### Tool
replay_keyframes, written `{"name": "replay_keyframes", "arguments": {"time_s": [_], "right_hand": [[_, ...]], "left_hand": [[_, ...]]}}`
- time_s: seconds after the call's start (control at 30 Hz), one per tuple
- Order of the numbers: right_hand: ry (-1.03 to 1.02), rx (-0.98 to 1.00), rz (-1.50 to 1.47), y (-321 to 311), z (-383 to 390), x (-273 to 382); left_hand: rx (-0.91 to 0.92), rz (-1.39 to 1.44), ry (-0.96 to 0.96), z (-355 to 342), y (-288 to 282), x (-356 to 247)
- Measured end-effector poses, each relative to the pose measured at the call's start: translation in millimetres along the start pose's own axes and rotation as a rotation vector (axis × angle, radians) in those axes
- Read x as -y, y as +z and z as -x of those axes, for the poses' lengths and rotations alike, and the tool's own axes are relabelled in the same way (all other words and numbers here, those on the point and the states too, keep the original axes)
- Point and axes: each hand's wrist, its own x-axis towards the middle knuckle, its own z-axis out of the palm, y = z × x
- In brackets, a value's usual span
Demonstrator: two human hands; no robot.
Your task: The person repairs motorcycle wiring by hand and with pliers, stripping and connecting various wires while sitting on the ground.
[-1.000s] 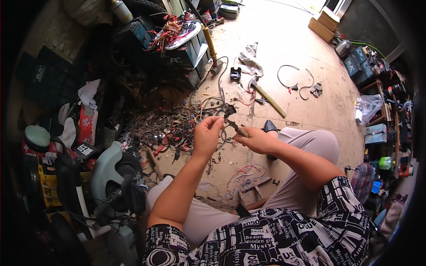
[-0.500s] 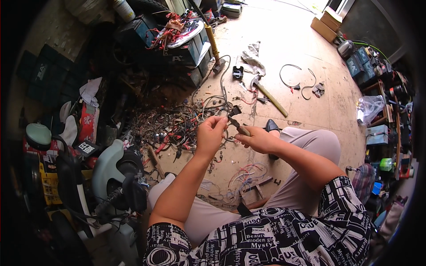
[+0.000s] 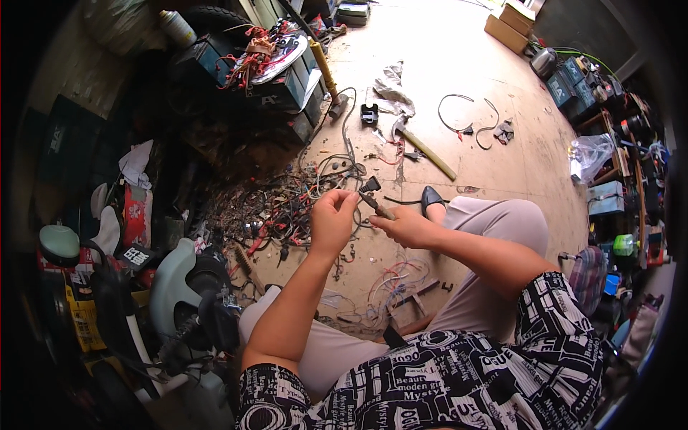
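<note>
Left hand (image 3: 334, 217) with fingertips drawn together, cannot tell whether gripping anything; right hand (image 3: 407, 227) wrapped round slim dark tool with brownish handle (image 3: 377, 207). Black blocky plastic-looking connector (image 3: 370, 184) just beyond left fingertips: probably light, stiff, smooth; grip body sides.

Tool (image 3: 370, 203) partly hidden by right hand (image 3: 405, 226), contact at left hand (image 3: 331, 223) too small to tell, shirt (image 3: 430, 373) cut off below
</note>
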Motion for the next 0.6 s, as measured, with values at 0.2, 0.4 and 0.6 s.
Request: {"name": "replay_keyframes", "arguments": {"time_s": [0.2, 0.4, 0.6], "right_hand": [[-0.111, -0.105, 0.107, -9.0, 3.7, -4.5], [0.076, -0.315, 0.427, -28.3, 19.5, 17.5], [-0.116, -0.196, 0.358, -32.9, 5.6, -2.2]], "left_hand": [[0.002, -0.217, 0.093, -3.0, 8.8, -0.9], [0.006, -0.73, 0.476, -7.1, 21.7, -1.6], [-0.063, -0.516, 0.462, -12.1, 36.0, 2.7]]}}
